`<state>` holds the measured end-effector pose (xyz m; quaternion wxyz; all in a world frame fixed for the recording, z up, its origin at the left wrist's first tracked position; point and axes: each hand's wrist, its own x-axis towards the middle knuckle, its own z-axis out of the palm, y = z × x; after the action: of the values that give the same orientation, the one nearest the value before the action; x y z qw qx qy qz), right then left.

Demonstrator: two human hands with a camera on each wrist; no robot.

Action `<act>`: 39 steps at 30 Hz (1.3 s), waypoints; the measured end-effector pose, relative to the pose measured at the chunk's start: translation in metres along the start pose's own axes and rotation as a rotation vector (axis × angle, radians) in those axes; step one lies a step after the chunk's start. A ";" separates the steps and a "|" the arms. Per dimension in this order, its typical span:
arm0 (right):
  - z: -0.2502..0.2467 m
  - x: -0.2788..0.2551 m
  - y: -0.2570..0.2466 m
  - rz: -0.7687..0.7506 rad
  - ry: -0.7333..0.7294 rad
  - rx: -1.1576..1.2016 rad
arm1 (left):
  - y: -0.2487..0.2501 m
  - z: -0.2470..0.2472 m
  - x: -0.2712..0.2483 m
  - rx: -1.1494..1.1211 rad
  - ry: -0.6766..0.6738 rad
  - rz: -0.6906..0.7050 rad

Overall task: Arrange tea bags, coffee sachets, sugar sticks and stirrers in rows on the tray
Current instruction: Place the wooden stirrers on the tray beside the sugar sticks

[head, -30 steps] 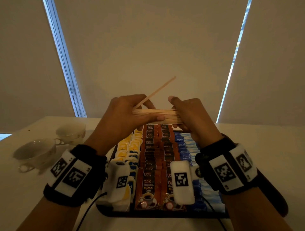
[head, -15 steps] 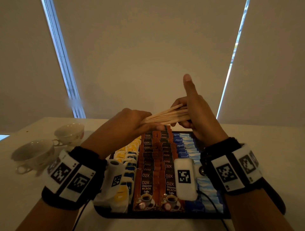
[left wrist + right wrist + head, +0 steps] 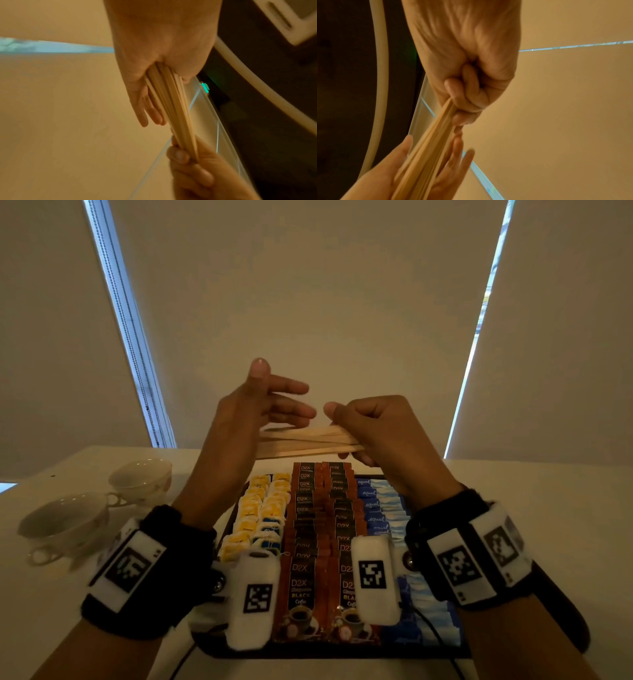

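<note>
A bundle of wooden stirrers [image 3: 308, 441] hangs level in the air above the far end of the black tray [image 3: 308, 654]. My right hand [image 3: 337, 431] grips its right end, fingers curled round it [image 3: 462, 105]. My left hand [image 3: 284, 392] is at the left end with thumb up and fingers straight; the stirrers' [image 3: 173, 108] ends sit against its palm. On the tray lie rows of yellow tea bags [image 3: 260, 508], brown coffee sachets [image 3: 322, 518] and blue sugar sticks [image 3: 380, 508]. My wrist bands hide the tray's near part.
Two empty teacups [image 3: 65, 522] [image 3: 140, 479] stand on the white table left of the tray. Closed blinds with narrow bright gaps fill the wall behind. Bare table [image 3: 548, 491] lies right of the tray.
My left hand let go of the bundle's left end and straightened its fingers. My right hand, whose forefinger pointed up, curled round the right end. The bundle swung level.
</note>
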<state>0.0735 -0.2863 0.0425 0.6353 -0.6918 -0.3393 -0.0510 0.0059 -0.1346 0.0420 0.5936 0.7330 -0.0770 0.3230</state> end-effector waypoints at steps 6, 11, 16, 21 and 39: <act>0.003 0.001 0.000 -0.070 0.069 0.018 | 0.010 0.002 -0.001 -0.420 0.039 -0.056; 0.004 0.001 0.001 -0.162 0.144 -0.069 | 0.012 0.005 -0.004 -0.188 0.013 -0.140; 0.004 0.004 0.006 -0.229 0.196 -0.145 | 0.004 0.009 -0.004 -0.111 -0.009 -0.224; 0.006 0.006 0.012 -0.299 0.200 -0.154 | 0.008 -0.003 -0.002 0.207 -0.307 -0.473; 0.001 0.000 0.000 0.544 -0.179 -0.178 | -0.017 -0.014 0.004 0.838 -0.160 0.560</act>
<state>0.0728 -0.2854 0.0418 0.5300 -0.8121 -0.1904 0.1529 0.0122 -0.1161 0.0321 0.1317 0.8817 -0.1798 0.4158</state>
